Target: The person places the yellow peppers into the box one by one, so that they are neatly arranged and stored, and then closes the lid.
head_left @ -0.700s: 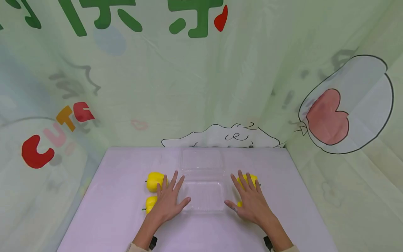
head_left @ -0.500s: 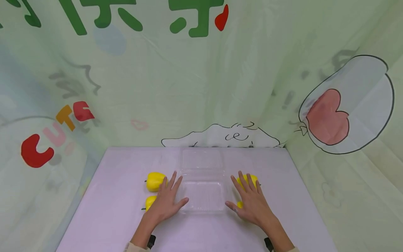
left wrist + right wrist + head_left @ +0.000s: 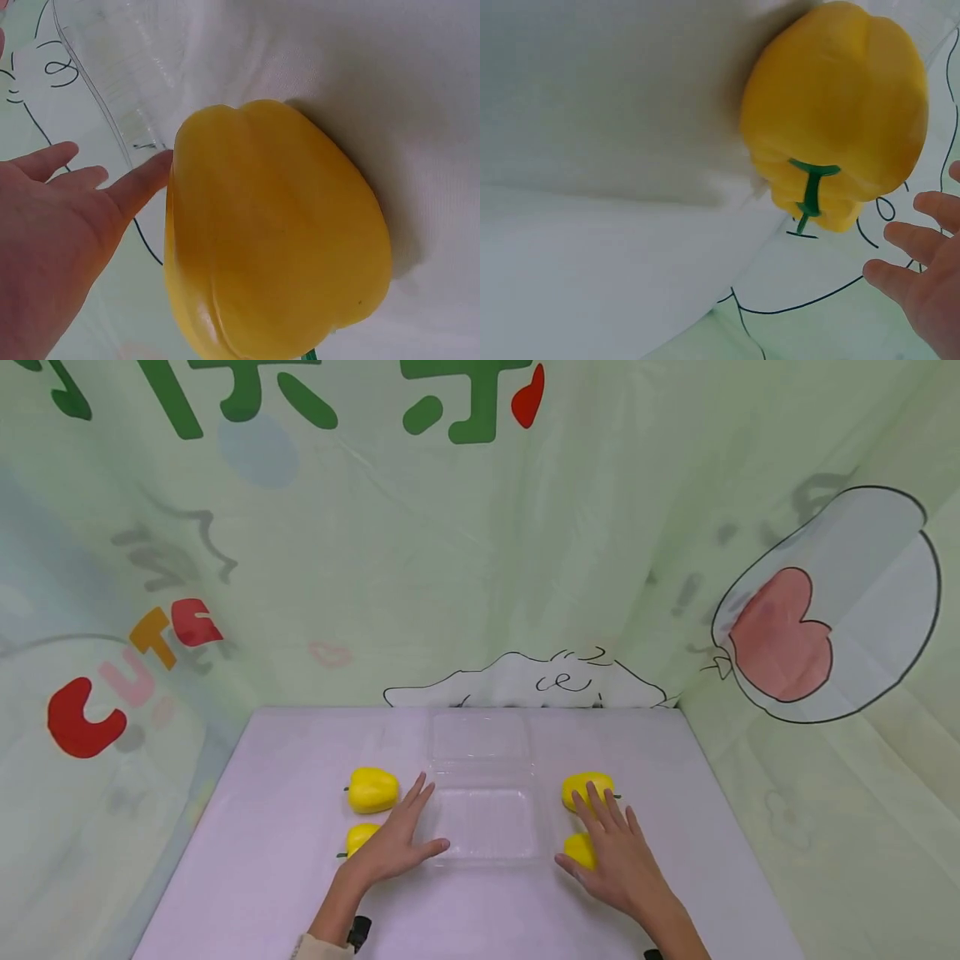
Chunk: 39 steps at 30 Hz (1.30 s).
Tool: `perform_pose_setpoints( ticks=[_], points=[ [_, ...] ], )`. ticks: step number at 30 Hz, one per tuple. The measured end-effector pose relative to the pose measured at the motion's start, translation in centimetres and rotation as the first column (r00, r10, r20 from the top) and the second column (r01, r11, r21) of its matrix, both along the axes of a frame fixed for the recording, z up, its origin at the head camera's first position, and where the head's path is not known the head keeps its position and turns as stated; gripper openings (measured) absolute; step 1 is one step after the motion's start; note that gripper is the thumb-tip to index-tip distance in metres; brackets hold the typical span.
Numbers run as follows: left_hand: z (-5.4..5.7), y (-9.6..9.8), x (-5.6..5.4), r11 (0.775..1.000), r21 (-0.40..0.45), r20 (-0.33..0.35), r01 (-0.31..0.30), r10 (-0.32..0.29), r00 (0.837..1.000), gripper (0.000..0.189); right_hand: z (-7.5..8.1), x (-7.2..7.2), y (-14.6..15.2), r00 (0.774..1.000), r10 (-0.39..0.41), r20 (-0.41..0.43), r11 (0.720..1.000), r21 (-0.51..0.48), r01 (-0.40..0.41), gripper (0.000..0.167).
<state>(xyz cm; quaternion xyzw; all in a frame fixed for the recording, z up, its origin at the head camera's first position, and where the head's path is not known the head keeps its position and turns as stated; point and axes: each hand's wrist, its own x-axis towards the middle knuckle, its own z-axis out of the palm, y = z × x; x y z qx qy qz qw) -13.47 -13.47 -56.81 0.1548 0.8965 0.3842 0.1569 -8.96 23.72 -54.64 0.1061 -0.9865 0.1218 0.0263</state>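
Note:
My left hand (image 3: 396, 842) hovers with straight fingers over the front-left yellow bell pepper (image 3: 361, 837), partly covering it. Behind that lies another yellow bell pepper (image 3: 372, 791), its stem pointing left. On the other side, my right hand (image 3: 621, 864) has its fingers spread above the front-right bell pepper (image 3: 579, 850); its fingertips overlap the back-right bell pepper (image 3: 588, 787). Between the hands sits a clear plastic container (image 3: 486, 862), its lid (image 3: 480, 739) folded back. One bell pepper (image 3: 277, 232) fills much of the left wrist view; a large bell pepper (image 3: 840, 97) is near the right hand. Neither hand grips anything.
A pale lilac-white table (image 3: 480, 914) carries everything. Printed light green cloth (image 3: 450, 552) hangs behind it and along both sides, with a balloon drawing (image 3: 825, 610) at right and coloured letters (image 3: 88, 718) at left.
My right hand has shifted right and slightly nearer, uncovering more of the right-hand peppers. My left hand has turned a little, its fingers now closer together. The peppers and container have stayed put.

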Motion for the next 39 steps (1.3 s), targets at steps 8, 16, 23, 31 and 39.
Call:
perform_pose_setpoints(
  ticks=[8, 16, 23, 31, 39],
  points=[
    [-0.5, -0.1, 0.1, 0.998, 0.056, 0.043, -0.005, 0.002, 0.999, 0.099, -0.9, 1.0, 1.0, 0.999, -0.022, 0.029, 0.999, -0.023, 0.022, 0.089],
    [-1.2, 0.3, 0.0, 0.995, 0.092, 0.058, -0.027, 0.021, 0.998, 0.097, -1.4, 1.9, 1.5, 0.998, -0.054, 0.037, 0.997, -0.056, 0.056, 0.083],
    [-1.8, 0.4, 0.0, 0.993, 0.115, 0.065, -0.036, 0.028, 0.997, 0.100, -1.7, 2.2, 1.5, 0.984, -0.097, 0.152, 0.988, -0.106, 0.114, 0.079],
    [-1.6, 0.4, -0.1, 0.993, 0.118, 0.075, -0.022, 0.013, 0.997, 0.104, -2.3, 2.6, 2.1, 0.992, -0.068, 0.110, 0.981, -0.175, 0.087, 0.071],
    [-1.8, 0.5, 0.0, 0.991, 0.130, 0.085, -0.017, 0.006, 0.996, 0.107, -2.9, 2.6, 2.5, 0.995, -0.057, 0.076, 0.975, -0.212, 0.072, 0.071]
  ],
)
